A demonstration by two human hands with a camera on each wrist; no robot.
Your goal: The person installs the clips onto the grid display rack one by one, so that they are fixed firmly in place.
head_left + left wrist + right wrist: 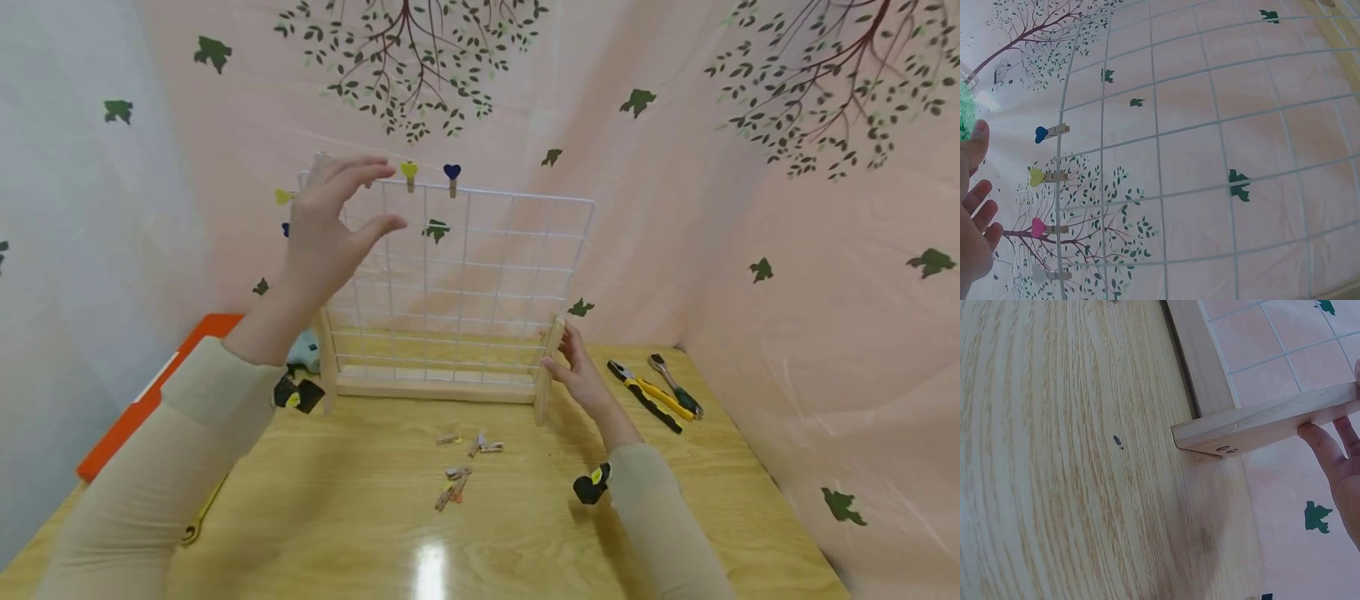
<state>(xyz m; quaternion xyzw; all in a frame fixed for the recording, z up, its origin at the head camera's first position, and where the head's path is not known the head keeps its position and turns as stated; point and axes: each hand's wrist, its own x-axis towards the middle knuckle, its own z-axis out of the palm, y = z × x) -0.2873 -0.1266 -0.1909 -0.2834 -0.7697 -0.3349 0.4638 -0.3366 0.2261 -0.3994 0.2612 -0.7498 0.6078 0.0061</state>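
Note:
A white wire grid [480, 250] stands upright in a wooden stand [435, 389]. My left hand [322, 225] is raised in front of the grid's top left corner, thumb and fingers spread apart, holding nothing. Heart-topped mini clothespins sit along the top edge: blue [1042, 134], yellow [1037, 177], pink [1038, 227] and a pale one [1040, 274]. A yellow clothespin [282, 197] shows at the left edge, partly behind that hand. At the right, my right hand [581, 375] grips the stand's side post [1272, 422] between thumb and fingers.
Several loose clothespins [453, 483] lie on the table in front of the stand. Pliers [648, 396] and a ratchet wrench [675, 385] lie at the right. An orange-red flat object [112, 442] and a yellow wrench [197, 527] are at the left. A leaf-patterned curtain [637, 167] hangs behind.

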